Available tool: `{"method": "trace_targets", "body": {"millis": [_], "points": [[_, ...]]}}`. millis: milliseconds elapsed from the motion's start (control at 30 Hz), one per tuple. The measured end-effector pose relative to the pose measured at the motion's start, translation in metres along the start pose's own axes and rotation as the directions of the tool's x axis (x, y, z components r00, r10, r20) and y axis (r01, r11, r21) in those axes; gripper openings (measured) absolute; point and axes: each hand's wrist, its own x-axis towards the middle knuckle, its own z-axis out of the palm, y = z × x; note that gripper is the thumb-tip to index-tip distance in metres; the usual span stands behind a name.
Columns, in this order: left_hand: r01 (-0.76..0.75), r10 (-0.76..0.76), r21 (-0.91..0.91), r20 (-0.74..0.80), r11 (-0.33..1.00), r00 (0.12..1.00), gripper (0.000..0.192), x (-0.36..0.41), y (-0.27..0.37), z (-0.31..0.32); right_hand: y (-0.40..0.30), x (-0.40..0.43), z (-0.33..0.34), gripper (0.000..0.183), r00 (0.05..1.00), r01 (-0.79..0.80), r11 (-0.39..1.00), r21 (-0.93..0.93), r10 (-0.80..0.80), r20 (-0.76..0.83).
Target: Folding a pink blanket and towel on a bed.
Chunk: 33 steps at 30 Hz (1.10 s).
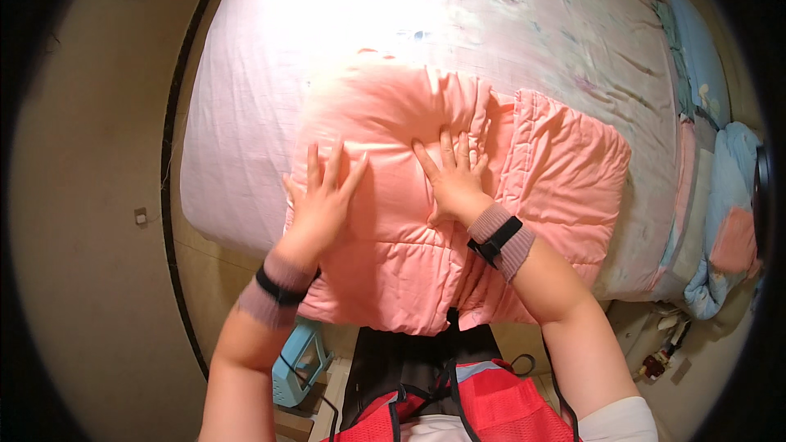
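Note:
A pink quilted blanket (393,190), folded in two thick sections side by side, lies on the near edge of a bed. My left hand (322,196) rests palm down with spread fingers on the left section, near its left edge. On the same section, close to the gap between the two, my right hand (454,178) presses with its fingers apart, denting the cloth. Neither hand grips anything. The blanket's near end hangs over the bed's edge. Both wrists wear knitted cuffs with black straps.
Under the blanket spreads a pale bed sheet (245,153). Blue bedding (727,166) and a blue pillow (694,55) lie at the right. A light blue plastic stool (301,365) stands below the bed's near edge at left. Beyond the bed's left side runs a wall (92,153) with a socket.

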Motion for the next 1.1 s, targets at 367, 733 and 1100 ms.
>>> {"method": "trace_targets", "body": {"millis": [367,733,1100], "points": [[0.254,-0.235,-0.097,0.175,0.962,0.956,0.063,0.114,-0.012,0.071,-0.006,0.044,0.035,0.13,0.986,-0.138,0.986,-0.09,0.145,0.08],[0.253,-0.201,-0.162,0.281,0.954,0.938,0.076,0.136,-0.015,0.065,-0.004,0.061,0.04,0.118,0.974,-0.191,0.979,-0.071,0.198,0.107],[0.091,-0.076,-0.06,0.212,0.994,0.974,0.081,0.122,-0.023,0.055,-0.001,0.033,0.022,0.118,0.989,-0.147,0.989,-0.008,0.147,-0.012]]}}
